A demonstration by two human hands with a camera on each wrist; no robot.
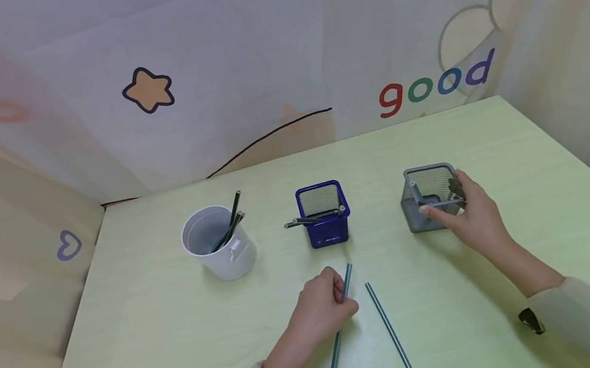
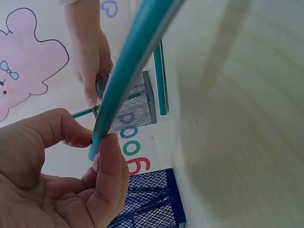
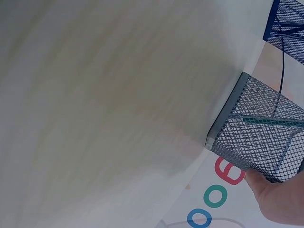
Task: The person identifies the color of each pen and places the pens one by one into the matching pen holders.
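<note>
My left hand (image 1: 319, 304) pinches a teal pencil (image 1: 335, 361) between thumb and fingers, low over the table's front. In the left wrist view this pencil (image 2: 124, 64) slants up from the fingertips. To its right lies a second teal pencil (image 1: 391, 333). My right hand (image 1: 478, 219) grips the right side of a grey mesh pen holder (image 1: 421, 218), thumb at the front rim. Inside the holder leans a teal pencil, seen through the mesh in the right wrist view (image 3: 270, 121). The right hand's other fingers are partly hidden behind the holder.
A blue mesh pen holder (image 1: 328, 235) stands at the middle, with dark pencils (image 1: 309, 220) lying near its rim and sticking out left. At the left, a white bucket (image 1: 240, 260) holds several dark pencils (image 1: 235, 217). A printed cloth (image 1: 239, 64) hangs behind the table.
</note>
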